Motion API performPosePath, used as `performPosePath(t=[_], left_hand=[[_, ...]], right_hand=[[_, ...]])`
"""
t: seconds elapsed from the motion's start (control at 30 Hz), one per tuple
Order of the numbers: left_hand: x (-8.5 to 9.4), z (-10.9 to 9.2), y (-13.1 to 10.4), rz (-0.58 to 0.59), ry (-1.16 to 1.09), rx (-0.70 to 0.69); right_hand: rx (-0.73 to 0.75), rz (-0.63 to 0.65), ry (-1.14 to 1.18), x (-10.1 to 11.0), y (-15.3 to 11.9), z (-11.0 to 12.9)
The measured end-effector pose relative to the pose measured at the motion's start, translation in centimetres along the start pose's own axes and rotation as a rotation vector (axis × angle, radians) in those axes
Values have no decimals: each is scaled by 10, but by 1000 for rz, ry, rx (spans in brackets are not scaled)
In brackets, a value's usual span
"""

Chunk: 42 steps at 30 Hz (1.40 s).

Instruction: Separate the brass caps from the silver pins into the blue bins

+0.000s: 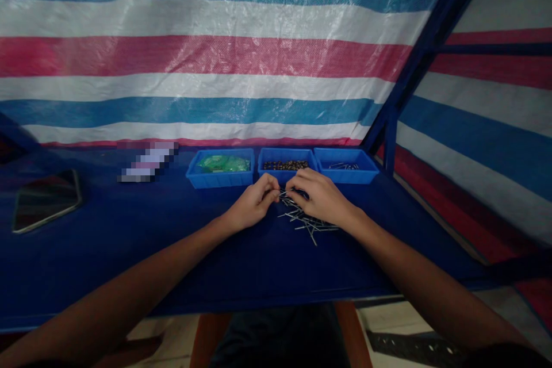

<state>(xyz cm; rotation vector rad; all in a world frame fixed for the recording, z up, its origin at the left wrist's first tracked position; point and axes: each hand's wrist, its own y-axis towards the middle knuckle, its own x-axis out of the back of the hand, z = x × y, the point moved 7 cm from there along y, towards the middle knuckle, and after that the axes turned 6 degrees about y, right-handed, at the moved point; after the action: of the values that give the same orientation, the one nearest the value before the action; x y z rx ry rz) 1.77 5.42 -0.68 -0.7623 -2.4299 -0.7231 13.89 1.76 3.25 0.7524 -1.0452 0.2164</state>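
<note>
In the head view, my left hand (256, 201) and my right hand (321, 195) meet above the table, fingertips closed in a pinch and a small gap apart. A thin metal rod (283, 192) spans that gap, its ends hidden in the fingers of both hands. Beneath and beside my right hand lies a loose pile of similar thin metal rods (308, 223). Just behind the hands, a blue tray (261, 168) holds many small brown, shiny pieces, too small to name.
A blue tray (190, 173) with green plastic packets stands left of the middle one. Another blue tray (373, 171) with a few rods stands right. A phone (47, 198) and a pixelated item (149, 162) lie on the blue table (129, 218). A striped tarp (215, 57) hangs behind.
</note>
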Motion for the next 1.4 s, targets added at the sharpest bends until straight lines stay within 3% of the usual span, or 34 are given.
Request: performPosePath(t=[0.33,0.6,0.77,0.93,1.07,1.13,1.2,1.3,1.4], left_hand=[[1,7,1,-29,27,105],[7,0,1,-63,148,99],[8,-6,1,-56,214,61],[17,-5,1,-77,475,-17],[14,2,1,48,597,-75],[9,5,0,116,635,-70],[6,6,0,138,666,-57],[3,4,1,108,662,-38],[2,3,1,52,595,-27]], right_hand=[[-79,-88,65,12,0,-11],[-18,-77,139,9,0,-9],[16,-213,92,41,-2,-9],[-139,-538,48,96,-22,-58],[-352,-644,-115,113,-42,-111],[-438,-698,-175,115,-49,-124],[-446,-748,-191,115,-49,-120],[-303,-729,-125,102,-36,-84],[-97,-475,7,66,-14,-35]])
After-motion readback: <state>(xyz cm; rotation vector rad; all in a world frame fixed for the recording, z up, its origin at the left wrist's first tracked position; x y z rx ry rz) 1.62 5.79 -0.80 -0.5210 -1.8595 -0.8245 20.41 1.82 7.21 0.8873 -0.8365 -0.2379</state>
